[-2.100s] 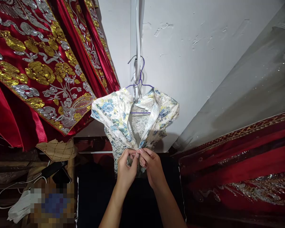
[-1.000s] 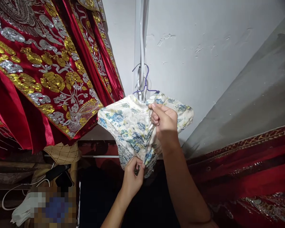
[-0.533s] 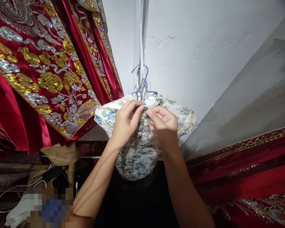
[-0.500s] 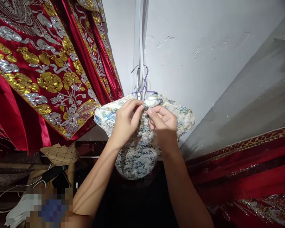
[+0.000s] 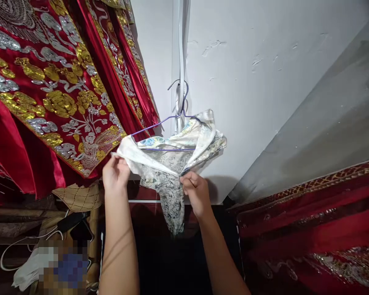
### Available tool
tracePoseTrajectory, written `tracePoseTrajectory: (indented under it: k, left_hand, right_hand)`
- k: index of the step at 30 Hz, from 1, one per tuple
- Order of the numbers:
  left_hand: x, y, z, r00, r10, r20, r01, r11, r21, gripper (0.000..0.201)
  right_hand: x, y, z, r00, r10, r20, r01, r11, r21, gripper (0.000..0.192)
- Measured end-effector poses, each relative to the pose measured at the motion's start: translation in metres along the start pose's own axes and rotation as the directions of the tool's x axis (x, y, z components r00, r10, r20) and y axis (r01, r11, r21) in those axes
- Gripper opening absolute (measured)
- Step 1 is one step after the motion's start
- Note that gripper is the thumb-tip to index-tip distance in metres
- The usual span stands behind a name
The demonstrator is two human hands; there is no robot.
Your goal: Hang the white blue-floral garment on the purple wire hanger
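Observation:
A white shirt [image 5: 169, 188] with a blue and yellow floral print hangs from a purple wire hanger [image 5: 160, 122] in the middle of the head view. Its front is pulled open, and the hanger's lower bar shows through the wide neck. My left hand [image 5: 116, 172] pinches the garment's edge near the hanger's left end. Lower and to the right, my right hand [image 5: 194, 189] is closed on the front edge of the same shirt. The hanger's hook is caught on a white cord [image 5: 181, 53] against the wall.
Red cloth [image 5: 61, 102] with gold and silver sequin embroidery hangs at left. More red embroidered fabric [image 5: 326, 229] lies at right, below a greyish translucent sheet [image 5: 320, 123]. A white wall [image 5: 240, 61] stands behind. Cables and a dark phone-like object [image 5: 81, 231] sit at lower left.
My hands have moved apart from the collar, the left outward and down, the right downward. The shirt's front has opened, its left shoulder has slipped down the hanger, and the hanger has tilted.

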State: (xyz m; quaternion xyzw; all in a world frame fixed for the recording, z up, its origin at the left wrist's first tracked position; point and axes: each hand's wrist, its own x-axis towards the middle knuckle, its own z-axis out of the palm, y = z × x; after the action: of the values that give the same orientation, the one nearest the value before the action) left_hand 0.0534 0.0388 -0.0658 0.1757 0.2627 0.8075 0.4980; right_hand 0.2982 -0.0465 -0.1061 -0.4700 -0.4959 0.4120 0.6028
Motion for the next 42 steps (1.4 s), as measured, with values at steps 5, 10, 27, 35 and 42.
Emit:
tracePoseTrajectory:
  k: [5,10,27,35,42]
  left_hand:
    - [-0.049,-0.060,-0.046,0.978,-0.133,-0.160,0.143,0.988,0.057,0.016]
    - [-0.085,-0.087,-0.055,0.990,-0.091,-0.111,0.107,0.983,0.151,0.020]
    - [-0.181,-0.058,0.026,0.673,-0.257,0.694,-0.299,0.763,0.573,0.017]
    - [-0.131,-0.048,0.009,0.639,-0.346,0.687,-0.374,0.640,0.671,0.049]
    - [-0.082,-0.030,-0.026,0.505,-0.611,0.610,-0.588,0.274,0.761,0.052]
  right_hand:
    - [-0.028,0.015,0.001,0.993,0.091,-0.073,-0.069,0.965,0.253,0.024]
    - [-0.041,0.033,-0.014,0.972,0.228,-0.066,-0.194,0.923,0.332,0.020]
    - [-0.034,0.017,-0.030,0.939,0.314,0.142,-0.342,0.902,0.265,0.077]
    - [-0.018,-0.033,-0.018,0.778,0.161,0.608,-0.178,0.984,-0.034,0.019]
    - [0.047,-0.067,-0.045,0.966,-0.244,0.088,0.259,0.921,-0.289,0.009]
